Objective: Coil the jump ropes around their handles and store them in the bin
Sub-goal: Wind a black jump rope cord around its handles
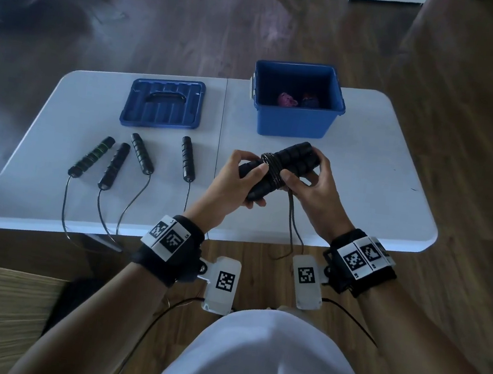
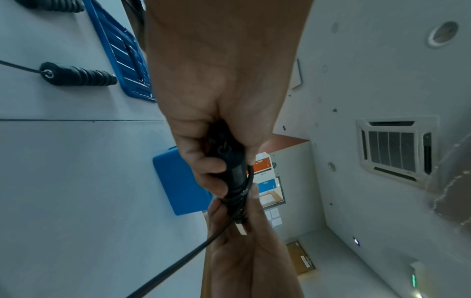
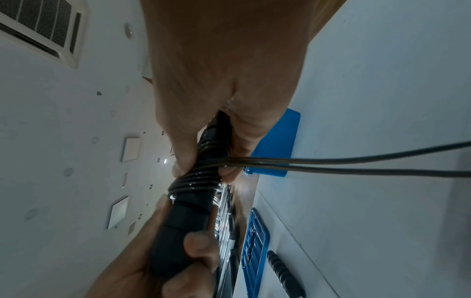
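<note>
Both hands hold a pair of black ribbed jump-rope handles (image 1: 284, 163) side by side above the white table (image 1: 362, 181). My left hand (image 1: 240, 180) grips their near end. My right hand (image 1: 310, 178) holds the far end, its thumb and fingers at the turns of dark rope (image 1: 273, 170) wound round the middle. Two strands of rope (image 1: 292, 222) hang down over the table's front edge. The right wrist view shows the coils (image 3: 196, 181) and both strands (image 3: 356, 165) leading away. The open blue bin (image 1: 298, 100) stands behind the hands, with pink and dark bundles inside.
Several more black handles (image 1: 119, 157) lie in a row on the left half of the table, their ropes trailing over the front edge. The bin's blue lid (image 1: 164, 103) lies behind them. Wooden floor surrounds the table.
</note>
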